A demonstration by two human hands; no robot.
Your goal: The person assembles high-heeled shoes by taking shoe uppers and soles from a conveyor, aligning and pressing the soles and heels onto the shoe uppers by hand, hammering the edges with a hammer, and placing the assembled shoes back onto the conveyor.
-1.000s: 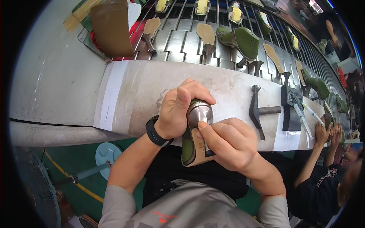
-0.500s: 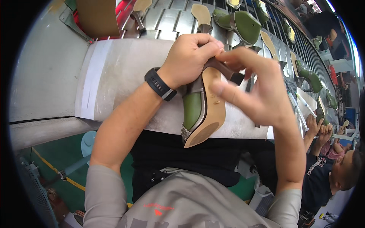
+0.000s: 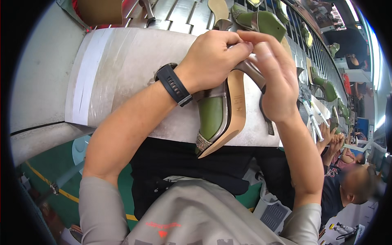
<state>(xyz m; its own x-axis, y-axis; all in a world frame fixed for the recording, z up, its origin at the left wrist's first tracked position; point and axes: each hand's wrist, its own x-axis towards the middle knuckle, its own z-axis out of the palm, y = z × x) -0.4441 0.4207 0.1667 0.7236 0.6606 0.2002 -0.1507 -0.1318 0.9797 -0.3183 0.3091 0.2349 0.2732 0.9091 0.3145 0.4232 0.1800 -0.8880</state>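
Observation:
A green high-heeled shoe (image 3: 211,116) lies on its side, its tan sole facing right and its pointed, glittery toe toward me. My left hand (image 3: 214,61), with a black watch at the wrist, is closed around the back part of the shoe. Curled over the heel end, my right hand (image 3: 277,77) has its fingertips meeting my left thumb at the shoe's back edge. The brown heel runs beneath my right palm, which partly covers it. A thin dark strip (image 3: 267,116) shows below that palm; its kind cannot be made out.
Under the shoe is a pale padded work surface (image 3: 122,81). Beyond it runs a metal slatted conveyor (image 3: 176,18) with more green shoes (image 3: 265,24) and tan soles (image 3: 218,9). Syringe-like tubes (image 3: 312,122) lie at right, near another person's hands (image 3: 330,141). A cardboard box (image 3: 100,12) stands at far left.
My right thumb has come off the sole, and the right hand has swung up and inward over the heel. The shoe is turned slightly, and my view has shifted.

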